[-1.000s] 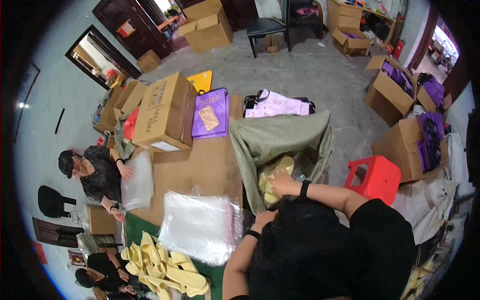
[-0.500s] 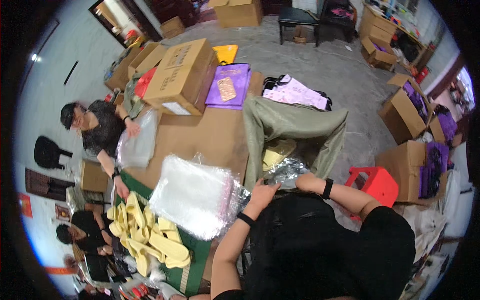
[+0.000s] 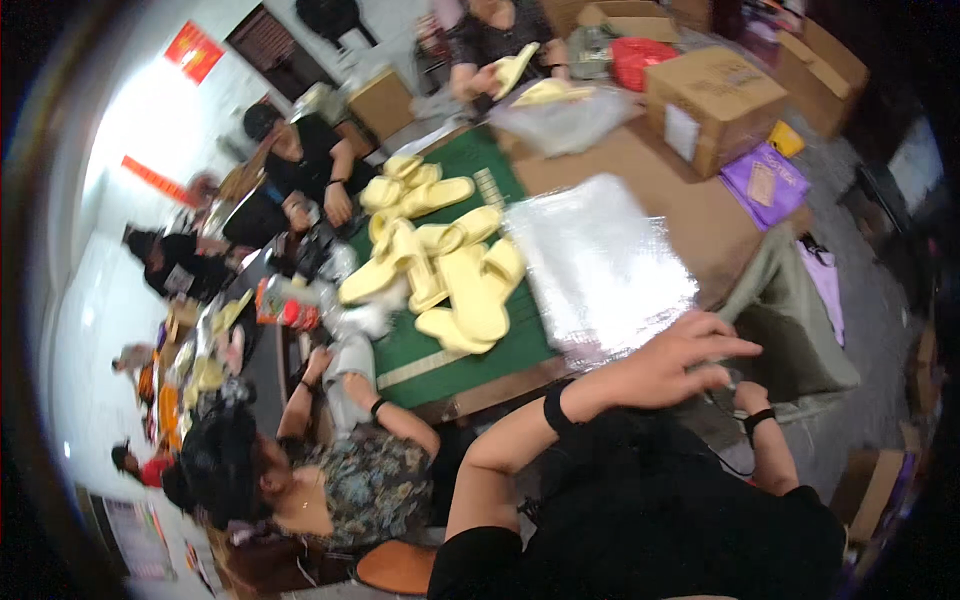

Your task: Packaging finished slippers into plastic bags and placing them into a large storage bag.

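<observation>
Olive-green sack: stands at the near right of the table with its mouth gaping. The sack [image 3: 770, 265] shows a dark interior, and its contents cannot be made out.
Left hand: raised at the sack's near left side, fingers spread and holding nothing visible. The left hand [image 3: 690, 355] was low at the mouth half a second ago.
Right hand: at the sack's near rim. The right hand [image 3: 752, 398] is blurred, and whether its fingers grip the fabric cannot be told.
Change: the view has swung toward the table, and the hands have parted. This reads as a break in two-handed work at the mouth, the left hand being freed.
Far co-worker: now lifts a yellow slipper [image 3: 515, 70] over a plastic bag [image 3: 565, 122]; previously no slipper showed there.
Yellow slipper pile: heaped loosely on the green mat. The pile [image 3: 470, 290] is well apart from both hands.
Clear plastic stack: beyond the left forearm. The stack [image 3: 600, 250] has its near corner close to the table edge; a low sweep could catch it.
Moving room: brown tabletop [image 3: 690, 200] runs between stack and carton [image 3: 715, 105]; the tightest passage appears between stack and sack.
</observation>
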A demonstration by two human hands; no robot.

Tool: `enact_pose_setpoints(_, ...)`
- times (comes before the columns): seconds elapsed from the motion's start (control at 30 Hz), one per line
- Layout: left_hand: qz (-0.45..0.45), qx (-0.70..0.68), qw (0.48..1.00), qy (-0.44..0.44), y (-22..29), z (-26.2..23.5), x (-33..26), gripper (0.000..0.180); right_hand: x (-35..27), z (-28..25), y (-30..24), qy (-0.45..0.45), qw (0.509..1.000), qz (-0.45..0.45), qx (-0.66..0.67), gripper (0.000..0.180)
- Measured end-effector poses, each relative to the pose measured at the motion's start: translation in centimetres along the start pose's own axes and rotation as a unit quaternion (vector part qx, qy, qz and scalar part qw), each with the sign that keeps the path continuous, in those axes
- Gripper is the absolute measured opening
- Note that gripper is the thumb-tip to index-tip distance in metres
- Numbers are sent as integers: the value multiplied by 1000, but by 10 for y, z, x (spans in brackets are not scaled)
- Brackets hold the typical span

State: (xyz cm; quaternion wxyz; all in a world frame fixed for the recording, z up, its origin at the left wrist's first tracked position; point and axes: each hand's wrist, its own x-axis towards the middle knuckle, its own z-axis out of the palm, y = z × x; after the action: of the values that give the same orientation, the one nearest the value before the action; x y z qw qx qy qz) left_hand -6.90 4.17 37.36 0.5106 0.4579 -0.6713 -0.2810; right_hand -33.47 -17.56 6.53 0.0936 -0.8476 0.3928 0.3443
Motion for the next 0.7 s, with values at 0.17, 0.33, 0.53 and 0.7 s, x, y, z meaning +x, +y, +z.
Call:
enact_pose_setpoints(0.17,263,-321,908,-49,117,-34,-35,46,-23,-70,-48,55,996,59,-33,45)
enact_pose_setpoints(0.33,352,-317,881,11,148,-25,-47,78,-57,-157,-144,339,914,-175,139,45)
enact_pose_setpoints(0.53,499,-370,762,183,144,-3,-20,73,-65,-195,-246,338,845,-400,111,41)
enact_pose_setpoints(0.7,470,-412,754,202,135,0,-3,68,-73,-187,-295,243,827,-500,76,41)
